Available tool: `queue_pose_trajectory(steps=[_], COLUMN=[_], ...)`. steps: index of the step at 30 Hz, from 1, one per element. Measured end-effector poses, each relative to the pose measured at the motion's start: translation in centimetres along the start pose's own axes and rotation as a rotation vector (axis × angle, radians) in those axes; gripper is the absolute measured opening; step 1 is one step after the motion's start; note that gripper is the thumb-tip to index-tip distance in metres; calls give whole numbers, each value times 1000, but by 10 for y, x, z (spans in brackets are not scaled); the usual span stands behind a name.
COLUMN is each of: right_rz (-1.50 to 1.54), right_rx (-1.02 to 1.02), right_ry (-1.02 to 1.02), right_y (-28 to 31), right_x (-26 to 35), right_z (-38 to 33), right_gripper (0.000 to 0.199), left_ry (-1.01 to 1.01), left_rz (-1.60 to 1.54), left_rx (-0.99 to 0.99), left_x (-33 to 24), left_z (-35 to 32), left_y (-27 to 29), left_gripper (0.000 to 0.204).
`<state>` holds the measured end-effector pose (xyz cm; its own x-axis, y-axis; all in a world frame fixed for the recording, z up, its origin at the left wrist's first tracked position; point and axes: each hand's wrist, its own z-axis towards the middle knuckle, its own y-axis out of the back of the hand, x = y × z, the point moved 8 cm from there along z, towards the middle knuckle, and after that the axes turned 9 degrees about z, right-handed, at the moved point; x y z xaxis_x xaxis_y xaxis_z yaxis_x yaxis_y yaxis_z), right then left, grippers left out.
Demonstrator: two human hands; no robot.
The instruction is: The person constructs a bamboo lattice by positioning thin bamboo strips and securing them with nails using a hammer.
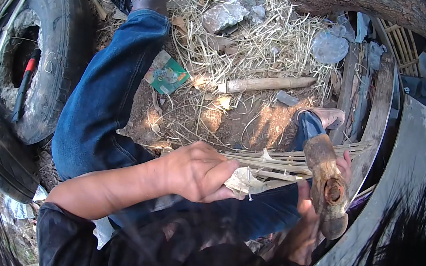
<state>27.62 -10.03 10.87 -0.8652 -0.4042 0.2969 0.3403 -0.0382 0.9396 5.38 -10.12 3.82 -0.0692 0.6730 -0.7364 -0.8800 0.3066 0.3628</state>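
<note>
My left hand [199,173] is closed on the end of a pale split bamboo piece [245,182], above my bent leg. A thin nail [250,197] sticks out of its near side. Long, narrow bamboo strips [291,159] run from this piece toward the right. My right hand [308,214] grips a hammer, its worn brown head [329,188] raised over the strips' right part. The head hides the hammer's handle and much of the right hand; some fingers show behind it.
Old tyres [62,63] stand at the left, with a red-and-black tool [27,77] against one. A wooden stick [269,85], a stone [225,16] and bamboo shavings [258,41] lie ahead. Wooden planks [373,117] and a grey board [414,156] flank my right side.
</note>
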Motion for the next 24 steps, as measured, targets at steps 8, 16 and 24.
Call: queue_pose_trajectory(steps=[8, 16, 24], right_rz=[94, 684, 768], right_rx=[-135, -156, -217], right_ry=[-58, -106, 58], right_y=[-18, -88, -85], right_x=[18, 24, 56], right_z=[-8, -54, -36], right_gripper=[52, 38, 33], left_ry=[113, 177, 795], left_rz=[58, 64, -617], left_rx=[107, 71, 204], left_x=[28, 42, 77], left_z=[14, 15, -9], left_y=[13, 14, -13], left_gripper=[49, 43, 16])
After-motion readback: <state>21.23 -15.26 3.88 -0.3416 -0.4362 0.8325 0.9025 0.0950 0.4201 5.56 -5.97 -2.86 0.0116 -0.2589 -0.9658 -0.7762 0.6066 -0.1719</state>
